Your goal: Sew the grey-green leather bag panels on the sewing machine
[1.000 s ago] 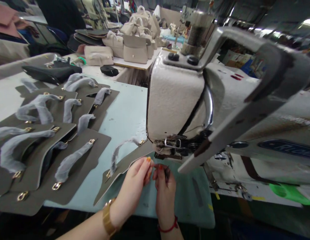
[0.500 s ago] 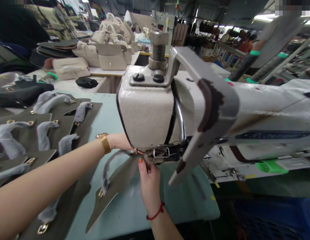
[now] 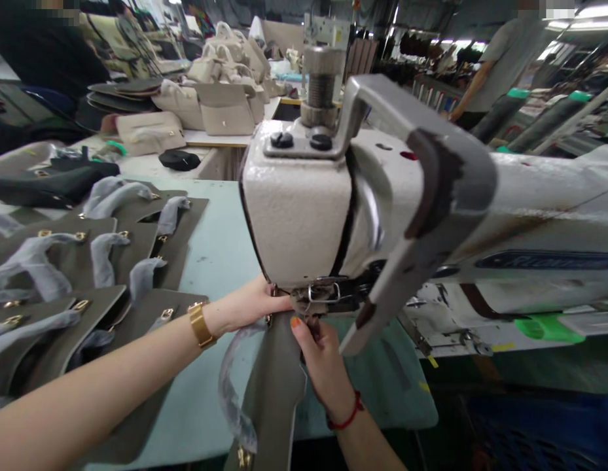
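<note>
A grey-brown leather bag panel (image 3: 277,386) lies under the head of a sewing machine (image 3: 298,216), its long side running toward me. A plastic-wrapped handle (image 3: 229,386) with gold metal fittings hangs along its left side. My left hand (image 3: 252,304) grips the panel's far end beside the needle area, its thumb pointing right; the fingertips are partly hidden by the machine. My right hand (image 3: 326,366) pinches the panel's right edge just below the presser foot, thumb on top and fingers curled.
Several similar panels with wrapped handles (image 3: 105,258) are spread on the left of the pale green table (image 3: 213,229). Beige bags (image 3: 228,108) are piled at the back. A blue crate (image 3: 544,425) stands low at the right. Other people (image 3: 504,65) are in the background.
The panel has swung round, its near end moving right to point toward me. My left hand shows more beside the machine, and my right hand has shifted slightly right. The view has shifted slightly.
</note>
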A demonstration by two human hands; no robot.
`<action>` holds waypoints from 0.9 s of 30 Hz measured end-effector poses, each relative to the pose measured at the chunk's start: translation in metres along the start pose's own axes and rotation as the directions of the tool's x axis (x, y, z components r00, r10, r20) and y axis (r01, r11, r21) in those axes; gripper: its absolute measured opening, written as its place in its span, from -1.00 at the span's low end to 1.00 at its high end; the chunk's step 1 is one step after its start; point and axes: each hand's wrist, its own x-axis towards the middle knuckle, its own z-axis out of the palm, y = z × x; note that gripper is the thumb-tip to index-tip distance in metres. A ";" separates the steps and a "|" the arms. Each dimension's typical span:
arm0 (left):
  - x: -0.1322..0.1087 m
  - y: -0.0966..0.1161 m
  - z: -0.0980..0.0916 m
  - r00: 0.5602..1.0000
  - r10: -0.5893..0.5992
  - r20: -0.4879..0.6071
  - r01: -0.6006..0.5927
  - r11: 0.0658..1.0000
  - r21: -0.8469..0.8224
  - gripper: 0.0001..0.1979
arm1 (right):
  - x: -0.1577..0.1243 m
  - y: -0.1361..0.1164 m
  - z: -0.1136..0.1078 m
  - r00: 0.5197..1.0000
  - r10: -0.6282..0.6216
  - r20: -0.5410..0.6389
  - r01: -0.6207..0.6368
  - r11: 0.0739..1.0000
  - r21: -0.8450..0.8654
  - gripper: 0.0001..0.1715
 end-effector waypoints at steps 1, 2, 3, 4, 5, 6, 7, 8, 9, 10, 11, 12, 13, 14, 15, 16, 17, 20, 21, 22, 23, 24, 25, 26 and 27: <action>-0.003 -0.004 0.002 0.996 0.017 0.083 -0.018 1.000 0.012 -0.81 | 0.001 -0.002 -0.005 0.999 0.016 0.032 -0.016 1.000 0.000 -0.60; -0.005 -0.006 0.004 0.989 0.031 0.146 -0.034 0.999 0.024 -0.83 | 0.003 -0.004 -0.011 0.997 0.024 0.068 -0.025 1.000 0.004 -0.61; -0.007 -0.008 0.006 0.983 0.037 0.180 -0.044 0.998 0.038 -0.85 | 0.004 -0.006 -0.016 0.993 0.026 0.113 -0.028 1.000 0.014 -0.62; -0.008 -0.010 0.006 0.984 0.032 0.177 -0.042 0.998 0.054 -0.86 | 0.006 -0.009 -0.020 0.987 0.025 0.159 -0.030 0.999 0.028 -0.64; -0.008 -0.010 0.007 0.987 0.023 0.160 -0.036 0.996 0.081 -0.86 | 0.008 -0.013 -0.024 0.979 0.018 0.201 -0.027 0.999 0.041 -0.66; -0.008 -0.010 0.006 0.990 0.013 0.142 -0.030 0.993 0.116 -0.85 | 0.010 -0.016 -0.027 0.973 0.010 0.231 -0.021 0.999 0.045 -0.67; -0.008 -0.011 0.004 0.992 0.007 0.125 -0.026 0.988 0.150 -0.83 | 0.012 -0.019 -0.030 0.969 0.004 0.247 -0.014 0.999 0.040 -0.68; -0.008 -0.013 0.001 0.994 0.002 0.110 -0.022 0.984 0.177 -0.80 | 0.012 -0.022 -0.032 0.967 0.001 0.256 -0.008 1.000 0.029 -0.69; -0.008 -0.016 -0.003 0.996 0.002 0.093 -0.021 0.979 0.205 -0.78 | 0.012 -0.025 -0.034 0.965 0.004 0.263 -0.008 1.000 0.014 -0.69; -0.009 -0.022 -0.008 0.998 0.012 0.062 -0.027 0.971 0.237 -0.76 | 0.012 -0.027 -0.036 0.963 0.011 0.269 -0.011 1.000 -0.001 -0.69; -0.011 -0.031 -0.014 0.999 0.037 0.016 -0.040 0.961 0.273 -0.74 | 0.010 -0.029 -0.038 0.962 0.021 0.273 -0.016 1.000 -0.018 -0.70; -0.014 -0.042 -0.019 0.997 0.073 -0.039 -0.057 0.950 0.306 -0.73 | 0.007 -0.030 -0.040 0.962 0.034 0.272 -0.025 0.999 -0.036 -0.72; -0.019 -0.055 -0.024 0.990 0.110 -0.094 -0.073 0.939 0.336 -0.72 | 0.004 -0.030 -0.042 0.963 0.044 0.265 -0.031 0.998 -0.054 -0.73; -0.025 -0.069 -0.027 0.979 0.150 -0.139 -0.093 0.931 0.354 -0.67 | -0.001 -0.030 -0.043 0.964 0.052 0.259 -0.035 0.997 -0.072 -0.74; -0.033 -0.084 -0.028 0.975 0.168 -0.148 -0.107 0.930 0.352 -0.60 | -0.006 -0.028 -0.045 0.965 0.060 0.255 -0.038 0.995 -0.090 -0.73; -0.041 -0.098 -0.026 0.979 0.160 -0.124 -0.111 0.936 0.333 -0.51 | -0.011 -0.026 -0.045 0.965 0.066 0.253 -0.041 0.994 -0.104 -0.71; -0.048 -0.110 -0.022 0.984 0.156 -0.086 -0.123 0.943 0.310 -0.44 | -0.018 -0.022 -0.045 0.964 0.077 0.253 -0.051 0.993 -0.111 -0.68; -0.065 -0.129 0.002 0.989 0.144 -0.038 -0.134 0.972 0.191 -0.42 | -0.037 -0.008 -0.040 0.967 0.132 0.216 -0.121 0.991 -0.063 -0.60; -0.067 -0.128 0.012 0.988 0.134 -0.077 -0.120 0.980 0.162 -0.45 | -0.043 -0.003 -0.037 0.971 0.151 0.187 -0.146 0.989 -0.038 -0.58; -0.068 -0.124 0.021 0.986 0.108 -0.129 -0.090 0.986 0.140 -0.48 | -0.048 0.001 -0.034 0.974 0.166 0.157 -0.164 0.986 -0.025 -0.57; -0.068 -0.118 0.028 0.982 0.068 -0.178 -0.047 0.992 0.120 -0.51 | -0.053 0.004 -0.032 0.977 0.173 0.126 -0.171 0.985 -0.029 -0.57; -0.067 -0.111 0.034 0.978 0.019 -0.210 0.001 0.996 0.093 -0.54 | -0.056 0.005 -0.029 0.981 0.171 0.096 -0.167 0.985 -0.046 -0.57; -0.067 -0.104 0.039 0.975 -0.033 -0.218 0.047 0.997 0.058 -0.58 | -0.059 0.006 -0.027 0.984 0.160 0.074 -0.155 0.985 -0.074 -0.56; -0.066 -0.097 0.042 0.974 -0.077 -0.211 0.082 0.997 0.015 -0.61 | -0.061 0.006 -0.025 0.988 0.144 0.059 -0.137 0.985 -0.104 -0.56; -0.067 -0.091 0.044 0.973 -0.110 -0.201 0.105 0.994 -0.036 -0.64 | -0.063 0.004 -0.024 0.991 0.126 0.050 -0.118 0.984 -0.135 -0.56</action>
